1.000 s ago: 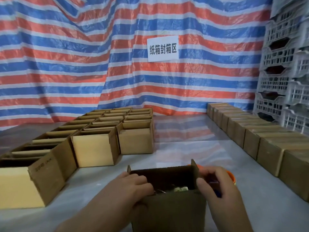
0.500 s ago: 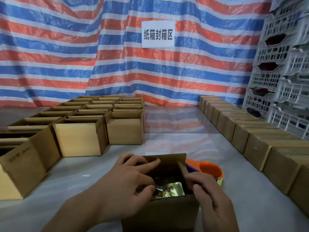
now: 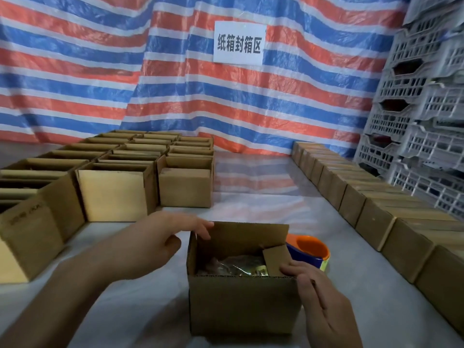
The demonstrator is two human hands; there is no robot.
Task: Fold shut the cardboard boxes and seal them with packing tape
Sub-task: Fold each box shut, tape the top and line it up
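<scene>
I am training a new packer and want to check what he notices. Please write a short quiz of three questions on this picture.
1. True or false: the box in front of the person is already taped shut.
2. What does the right hand press on? A. a pair of scissors B. the small side flap of that box C. a marker pen
3. Fill in: the row of closed boxes stands on the person's ___ side.

Key: 1 false, its top is open; 2 B; 3 right.
</scene>
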